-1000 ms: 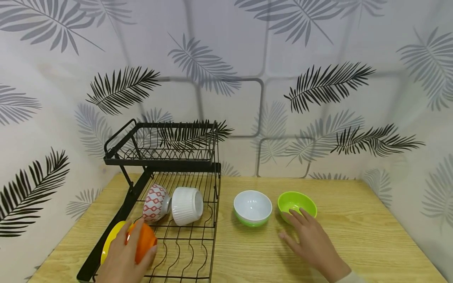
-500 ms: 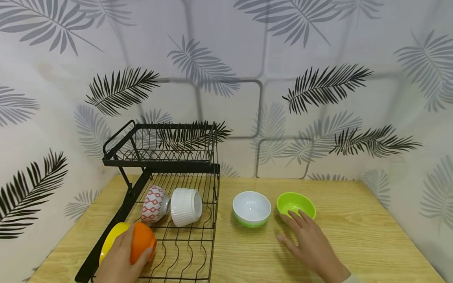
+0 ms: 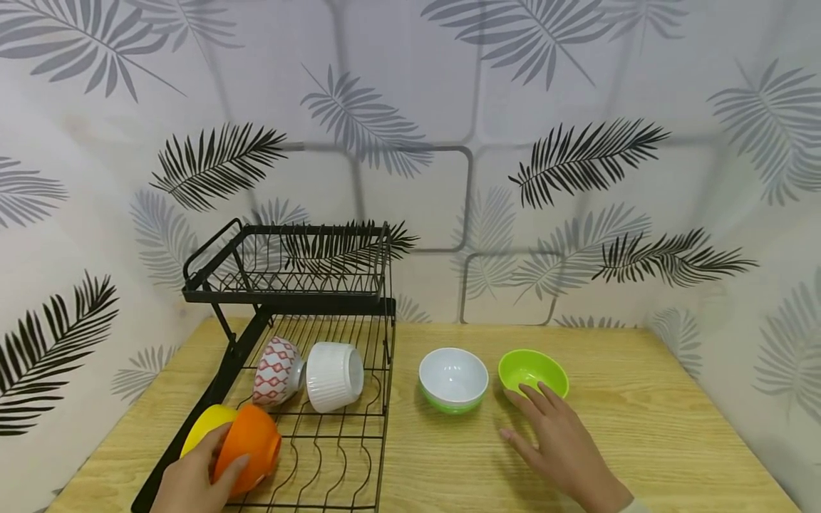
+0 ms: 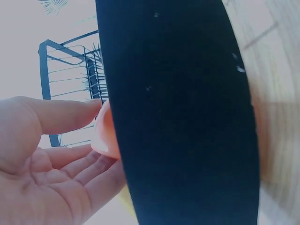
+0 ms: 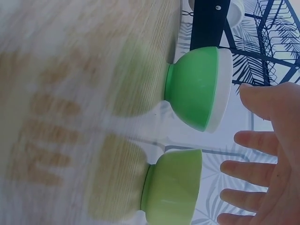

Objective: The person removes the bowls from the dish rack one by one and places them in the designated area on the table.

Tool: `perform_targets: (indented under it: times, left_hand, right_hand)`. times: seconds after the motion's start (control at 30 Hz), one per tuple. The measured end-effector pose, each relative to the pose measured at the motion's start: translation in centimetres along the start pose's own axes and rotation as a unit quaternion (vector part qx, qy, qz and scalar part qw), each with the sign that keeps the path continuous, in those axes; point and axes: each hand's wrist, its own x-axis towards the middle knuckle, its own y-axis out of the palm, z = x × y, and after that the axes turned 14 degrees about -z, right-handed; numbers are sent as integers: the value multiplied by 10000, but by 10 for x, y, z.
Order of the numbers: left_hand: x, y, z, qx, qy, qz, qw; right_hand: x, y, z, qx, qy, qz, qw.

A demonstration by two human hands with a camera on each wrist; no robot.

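"What's at the far left?"

"A yellow bowl (image 3: 207,425), tilted in the black dish rack (image 3: 282,297) and partly hidden by the left hand (image 3: 192,477)."

"What does that hand have?"

"An orange bowl (image 3: 253,445). The thumb is on one side and the fingers are on the other, pinching it. The bowl is on its side in the rack, just beside the yellow one, its base toward the right."

"And farther back in the rack?"

"A red-patterned bowl (image 3: 276,372), then a white cup (image 3: 330,376), both on their sides."

"Next?"

"On the wooden tabletop (image 3: 449,463), a green bowl with a white inside (image 3: 454,381) stands upright, then a lime bowl (image 3: 531,365), also upright."

"The right hand (image 3: 564,449)?"

"Near the lime bowl, fingers spread and holding nothing."
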Motion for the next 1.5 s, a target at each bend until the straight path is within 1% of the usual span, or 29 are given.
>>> perform_targets:
  times: [0.13, 0.27, 0.33, 0.43, 0.57, 0.7, 0.9, 1.03, 1.2, 1.5]
  left_hand:
    - [1, 0, 7, -239, -251, 242, 9991]
    - [4, 3, 13, -541, -588, 476, 9957]
    - [4, 4, 15, -736, -725, 510, 9933]
    - [4, 6, 18, -970, -841, 484, 9905]
    - [5, 8, 20, -1105, -869, 521, 9887]
    - [6, 9, 23, -1093, -879, 592, 9883]
    - [7, 9, 25, -1134, -949, 573, 9873]
    - [7, 8, 24, -1213, -1045, 542, 9856]
    - [5, 8, 21, -1323, -1101, 476, 9839]
    - [0, 6, 15, -1713, -975, 349, 9798]
  right_hand:
    - [-1, -1, 2, 58, 37, -5, 10000]
    - [-1, -2, 5, 77, 96, 49, 9999]
    - [-1, -3, 6, 88, 118, 75, 9999]
    - [-2, -3, 8, 116, 148, 107, 9998]
    - [-2, -4, 9, 143, 174, 138, 9997]
    - [-3, -4, 9, 132, 117, 126, 9998]
    - [-3, -6, 11, 168, 121, 192, 9996]
    - [-3, -8, 13, 225, 193, 272, 9992]
    - [-3, -8, 13, 249, 202, 244, 9992]
    - [-5, -7, 13, 280, 149, 195, 9993]
